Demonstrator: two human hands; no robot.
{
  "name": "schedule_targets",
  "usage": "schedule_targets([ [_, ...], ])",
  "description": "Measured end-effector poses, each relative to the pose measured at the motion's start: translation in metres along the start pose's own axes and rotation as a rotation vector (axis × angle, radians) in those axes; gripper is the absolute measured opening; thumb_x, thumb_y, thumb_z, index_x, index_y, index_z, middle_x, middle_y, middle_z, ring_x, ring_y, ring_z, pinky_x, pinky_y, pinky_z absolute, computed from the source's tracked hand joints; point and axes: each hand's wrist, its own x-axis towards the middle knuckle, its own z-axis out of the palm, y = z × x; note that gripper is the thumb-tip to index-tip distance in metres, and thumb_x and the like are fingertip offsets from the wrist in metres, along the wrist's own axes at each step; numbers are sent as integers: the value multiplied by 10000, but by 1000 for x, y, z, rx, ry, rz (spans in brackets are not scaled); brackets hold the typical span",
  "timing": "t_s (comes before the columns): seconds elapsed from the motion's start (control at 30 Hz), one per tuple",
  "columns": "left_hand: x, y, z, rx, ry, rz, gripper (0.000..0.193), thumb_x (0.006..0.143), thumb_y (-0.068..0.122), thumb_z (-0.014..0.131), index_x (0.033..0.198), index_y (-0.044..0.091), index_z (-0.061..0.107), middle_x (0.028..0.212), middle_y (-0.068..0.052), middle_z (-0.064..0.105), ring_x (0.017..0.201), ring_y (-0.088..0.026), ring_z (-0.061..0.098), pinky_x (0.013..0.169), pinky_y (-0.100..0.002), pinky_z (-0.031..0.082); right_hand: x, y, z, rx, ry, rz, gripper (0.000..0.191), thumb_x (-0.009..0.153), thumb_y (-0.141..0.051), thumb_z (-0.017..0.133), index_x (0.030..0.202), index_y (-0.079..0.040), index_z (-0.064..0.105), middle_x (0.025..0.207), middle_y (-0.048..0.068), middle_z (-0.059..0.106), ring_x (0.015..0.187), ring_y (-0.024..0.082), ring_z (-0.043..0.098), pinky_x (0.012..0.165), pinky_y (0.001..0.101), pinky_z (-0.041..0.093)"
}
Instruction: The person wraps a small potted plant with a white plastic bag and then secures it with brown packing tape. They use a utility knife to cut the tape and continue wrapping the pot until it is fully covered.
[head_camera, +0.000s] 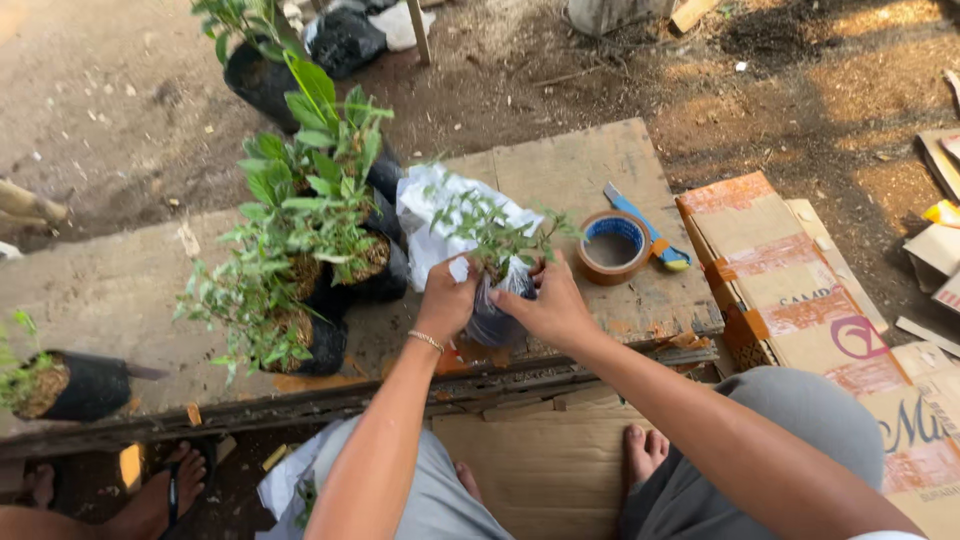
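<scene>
Both hands (500, 300) grip the seedling bag (492, 318) upright; stem points up.

Green seedling (497, 235), white plastic wrap (430, 215), brown tape roll (613, 247), blue-yellow cutter (645, 228).

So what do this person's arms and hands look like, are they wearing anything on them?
Both arms are bare, with no sleeves in view and no gloves. The left hand has a thin gold-coloured bracelet at the wrist. The right hand shows no ring, watch or band that I can make out.
</scene>
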Motion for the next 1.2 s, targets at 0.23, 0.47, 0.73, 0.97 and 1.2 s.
schedule_targets([
  [0.23,-5,-16,-7,-183,-53,-85,155,960,-7,615,1020,-56,749,868,-4,730,710,-43,558,602,-257,447,21,19,-19,393,-400,428,488,847,-153,730,1263,37,559,942,68,586,905,263,536,692,388,422],
  [0.47,-5,-22,-3,17,-78,-146,183,1013,16,628,905,-92,729,695,-52,646,590,-77,448,520,-268,349,64,17,-30,617,-573,-80,586,848,-243,719,1396,-137,541,1377,42,555,1249,225,576,1042,366,524],
  [0.73,-1,-30,-8,-390,-171,-125,204,1033,74,587,969,-35,747,852,32,719,771,-38,573,712,-232,459,94,-14,-13,405,-996,2,601,933,-337,626,1491,-125,550,1447,42,636,1256,175,655,1063,355,537],
  [0.97,4,-35,-3,-500,-213,-118,128,993,36,613,997,-29,724,950,3,731,838,-70,624,760,-258,495,101,-3,-1,575,-1018,43,531,940,-224,657,1434,-55,558,1274,55,678,1093,110,653,900,299,573],
  [1.2,-13,-19,0,-157,-123,53,169,939,49,618,1053,-38,706,1012,-40,736,899,-76,616,801,-252,517,79,6,-6,649,-637,315,318,969,-165,649,1263,-49,683,1022,20,707,842,84,646,696,271,532],
])
